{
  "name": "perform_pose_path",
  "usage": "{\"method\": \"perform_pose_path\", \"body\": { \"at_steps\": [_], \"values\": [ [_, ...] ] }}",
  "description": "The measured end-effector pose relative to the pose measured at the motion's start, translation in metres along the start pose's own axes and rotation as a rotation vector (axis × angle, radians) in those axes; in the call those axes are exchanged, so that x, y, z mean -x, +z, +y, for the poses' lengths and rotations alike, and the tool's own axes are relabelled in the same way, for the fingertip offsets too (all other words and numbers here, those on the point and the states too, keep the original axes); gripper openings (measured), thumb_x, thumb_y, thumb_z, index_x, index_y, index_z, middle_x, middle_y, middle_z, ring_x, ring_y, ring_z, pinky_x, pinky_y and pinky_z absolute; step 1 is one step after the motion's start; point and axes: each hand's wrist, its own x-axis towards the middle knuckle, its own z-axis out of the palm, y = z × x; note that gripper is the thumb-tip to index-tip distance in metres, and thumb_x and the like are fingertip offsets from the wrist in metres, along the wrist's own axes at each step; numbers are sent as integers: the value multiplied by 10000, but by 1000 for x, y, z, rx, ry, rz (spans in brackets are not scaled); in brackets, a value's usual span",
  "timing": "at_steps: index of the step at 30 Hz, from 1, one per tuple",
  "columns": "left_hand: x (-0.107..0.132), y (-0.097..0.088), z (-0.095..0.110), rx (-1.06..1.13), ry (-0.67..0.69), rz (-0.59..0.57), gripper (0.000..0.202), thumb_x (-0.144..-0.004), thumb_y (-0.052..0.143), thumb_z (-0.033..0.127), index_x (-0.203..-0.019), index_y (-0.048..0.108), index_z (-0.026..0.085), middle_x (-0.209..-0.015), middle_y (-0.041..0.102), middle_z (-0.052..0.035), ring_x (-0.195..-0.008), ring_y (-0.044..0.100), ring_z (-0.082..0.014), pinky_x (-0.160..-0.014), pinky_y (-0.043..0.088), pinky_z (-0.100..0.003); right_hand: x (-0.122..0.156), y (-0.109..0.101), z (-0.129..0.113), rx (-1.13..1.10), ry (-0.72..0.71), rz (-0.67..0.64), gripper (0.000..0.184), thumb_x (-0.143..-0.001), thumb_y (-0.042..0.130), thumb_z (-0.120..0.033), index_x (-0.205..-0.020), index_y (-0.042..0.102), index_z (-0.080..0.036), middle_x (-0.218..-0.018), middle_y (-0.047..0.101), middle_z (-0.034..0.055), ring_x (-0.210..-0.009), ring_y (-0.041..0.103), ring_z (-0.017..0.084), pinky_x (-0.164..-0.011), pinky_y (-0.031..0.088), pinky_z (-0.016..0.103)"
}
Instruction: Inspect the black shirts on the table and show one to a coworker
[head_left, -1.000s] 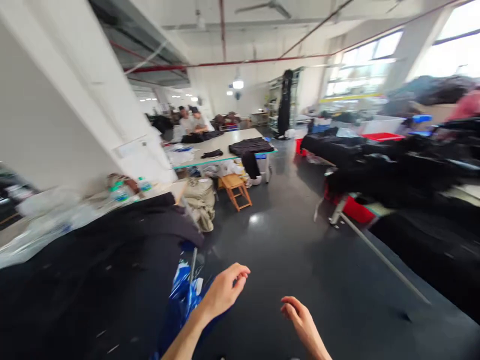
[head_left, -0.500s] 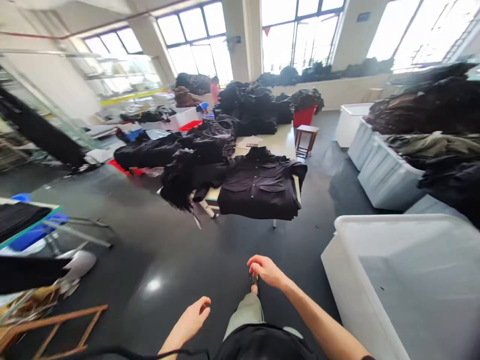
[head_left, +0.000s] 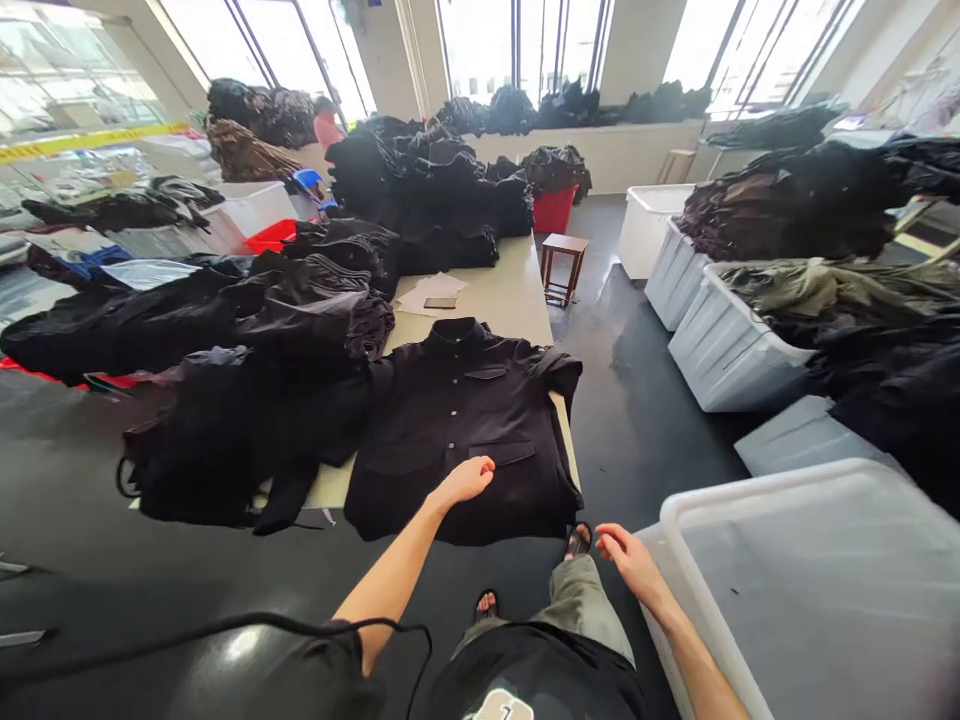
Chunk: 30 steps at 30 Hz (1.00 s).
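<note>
A black button-up shirt [head_left: 457, 420] lies spread flat on the near end of a pale table [head_left: 510, 290], its hem hanging over the edge. My left hand [head_left: 466, 479] is stretched out over the shirt's lower front, fingers loosely curled, holding nothing. My right hand [head_left: 628, 556] hangs lower right, beside a large white plastic tub [head_left: 810, 580], fingers relaxed and empty. My legs and sandalled feet show below.
Heaps of dark garments [head_left: 300, 330] cover the table's left side and far end. More white tubs [head_left: 720, 340] filled with clothes line the right. A small wooden stool [head_left: 562, 265] stands past the table. A person in pink [head_left: 327, 122] works at the back.
The view has swung round from the aisle and I have come close to the table. My left hand has risen from beside my leg to over the black shirt.
</note>
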Motion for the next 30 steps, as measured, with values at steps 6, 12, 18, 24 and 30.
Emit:
{"method": "perform_pose_path", "body": {
  "at_steps": [6, 12, 18, 24, 30],
  "values": [
    [-187, 3, 51, 65, -77, 119, 319, -944, 464, 235, -1188, 663, 183, -1234, 662, -95, -1115, 634, -192, -1018, 452, -285, -219, -115, -6, 187, -42, -43, 451, -740, 506, -555, -952, 700, -207, -858, 740, 95, -780, 689, 281, -832, 530, 457],
    [-287, -4, 64, 131, -435, 101, 228, -884, 503, 167, -1017, 687, 148, -1088, 670, -119, -1002, 655, -206, -910, 491, -304, -449, -194, -120, 372, -216, -285, 350, -781, 475, -470, -927, 676, -225, -833, 739, 89, -764, 688, 274, -786, 532, 443],
    [-316, -1, 54, 181, -667, 47, 179, -853, 501, 175, -946, 654, 172, -1131, 641, -113, -1042, 626, -237, -869, 496, -349, -604, -74, -282, 477, -489, -543, 301, -884, 441, -266, -1051, 680, -191, -1031, 734, 83, -967, 672, 212, -941, 486, 368],
    [-318, 6, 51, 223, -687, 95, 172, -819, 478, 145, -910, 615, 196, -1126, 623, -99, -1121, 565, -267, -912, 459, -399, -630, 65, -325, 567, -736, -852, 293, -915, 492, -217, -1128, 691, -187, -1061, 707, 55, -952, 637, 158, -930, 473, 285],
    [-318, 1, 52, 280, -748, 162, 215, -753, 494, 71, -859, 629, 202, -1070, 657, -81, -1058, 596, -255, -855, 445, -361, -718, 39, -325, 691, -725, -852, 252, -887, 488, -163, -998, 715, -181, -1033, 720, 81, -921, 666, 191, -865, 506, 315]
  ]
}}
